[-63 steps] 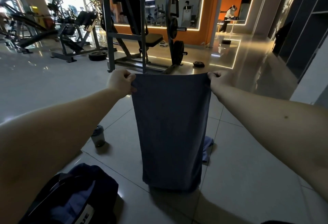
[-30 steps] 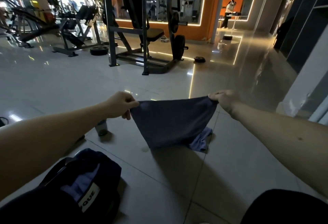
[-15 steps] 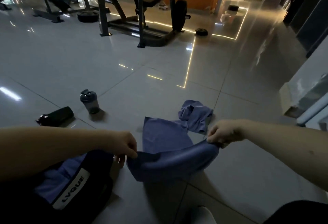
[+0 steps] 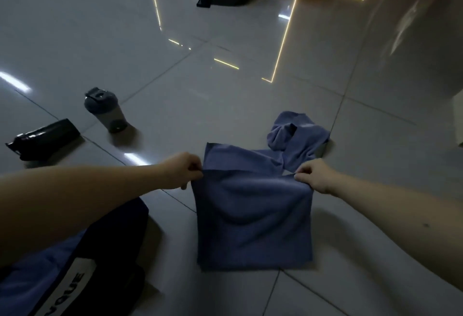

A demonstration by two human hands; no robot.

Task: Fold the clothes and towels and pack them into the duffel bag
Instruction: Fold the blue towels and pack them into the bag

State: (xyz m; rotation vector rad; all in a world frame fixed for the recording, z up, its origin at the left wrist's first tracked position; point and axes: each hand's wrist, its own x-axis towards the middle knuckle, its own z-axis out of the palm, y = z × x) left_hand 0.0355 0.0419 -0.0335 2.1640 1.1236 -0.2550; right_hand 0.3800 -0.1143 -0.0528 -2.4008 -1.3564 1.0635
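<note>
On the floor tiles (image 4: 225, 90) near you, the blue towel (image 4: 253, 223) lies half-folded. Your left hand (image 4: 184, 174) and right hand (image 4: 314, 176) each pinch a corner of the upper layer, fingers curled on the edge. Mid-task, by my read: blue fabric (image 4: 37, 273) already sits in the duffel bag (image 4: 110, 253), near left. This towel needs more folds, and a crumpled cloth (image 4: 298, 135) just beyond it, far right, is untouched. Two seconds back the towel hung full length in the air; now it's down and doubled over.
</note>
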